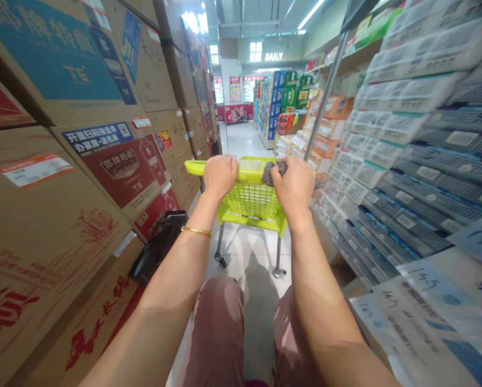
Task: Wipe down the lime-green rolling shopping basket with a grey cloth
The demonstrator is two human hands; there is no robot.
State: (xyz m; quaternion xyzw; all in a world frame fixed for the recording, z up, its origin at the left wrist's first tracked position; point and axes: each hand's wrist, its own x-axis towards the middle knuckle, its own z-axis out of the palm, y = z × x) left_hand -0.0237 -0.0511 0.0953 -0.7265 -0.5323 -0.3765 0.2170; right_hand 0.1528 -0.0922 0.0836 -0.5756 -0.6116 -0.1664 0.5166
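A bright yellow-green shopping cart (252,200) stands straight in front of me in the aisle. My left hand (221,174) is closed around the left part of its handle (195,167), a gold bracelet on that wrist. At the right end, my right hand (295,185) is closed on a crumpled grey cloth (270,174), which it presses against the handle. The cloth pokes out on both sides of that hand. My fingertips are hidden on the far side of the handle. Below the basket, the cart's legs end in small casters (279,273).
Stacked cardboard boxes (27,215) wall the left side, with a black bag (160,244) low beside them. Packs of tissue (402,129) are piled along the right, near a metal pole (325,97). Shelves of blue and green packages (275,102) stand farther down the aisle.
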